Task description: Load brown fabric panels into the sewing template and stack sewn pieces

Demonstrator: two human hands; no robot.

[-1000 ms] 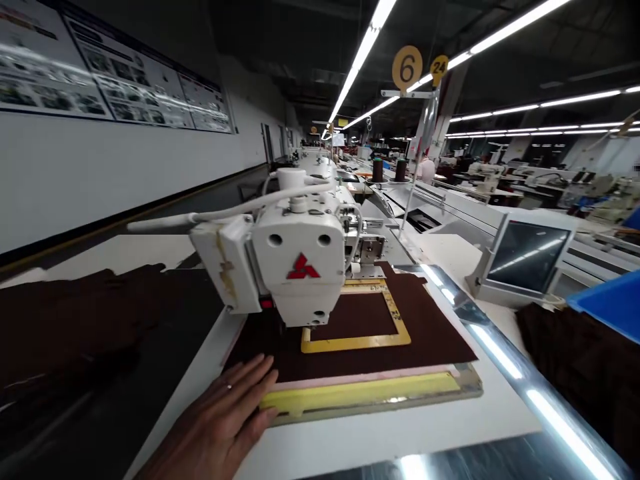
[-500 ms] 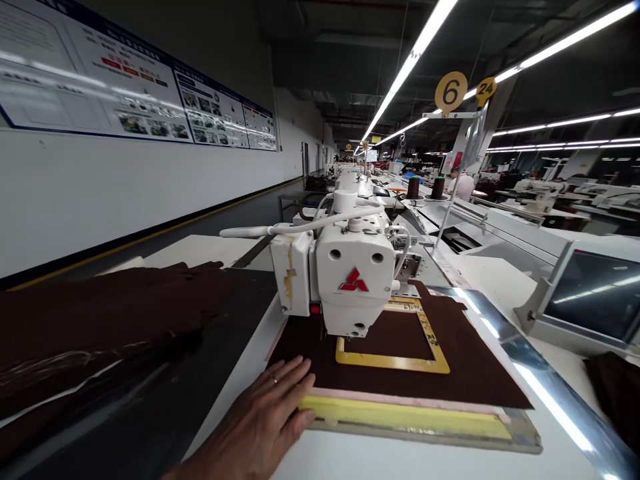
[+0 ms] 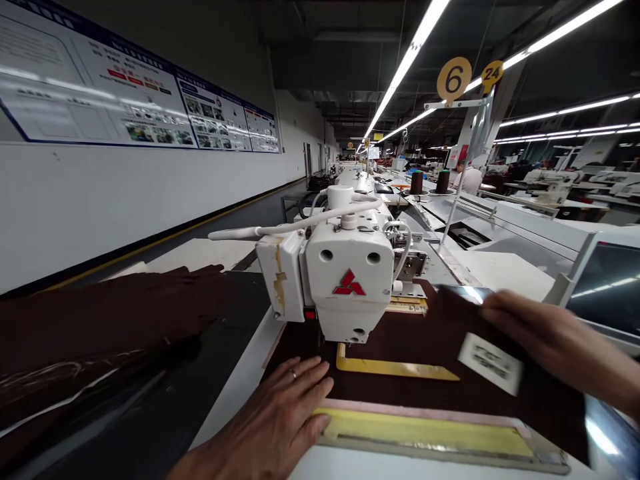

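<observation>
A dark brown piece of fabric (image 3: 385,337) lies under the head of a white sewing machine (image 3: 350,267). My left hand (image 3: 285,407) rests flat on its front left edge, fingers stretched out. A yellow frame (image 3: 390,367) lies on the fabric. On the right, my right hand (image 3: 540,327), blurred, grips the upper edge of a brown fabric panel (image 3: 545,407) and holds it up at a slant. A white label (image 3: 490,363) with dark marks is on that panel, which covers the frame's right side. Whether this panel joins the fabric below, I cannot tell.
A clear yellow-edged plate (image 3: 425,430) lies beneath the fabric on the white table. Stacked brown fabric (image 3: 100,320) is at the left. A screen (image 3: 610,300) stands at the right, thread cones (image 3: 417,183) farther back. A person (image 3: 470,179) sits in the background.
My right hand has come into view from the right, holding the brown panel with its label over the frame's right side. My left hand stays flat on the fabric.
</observation>
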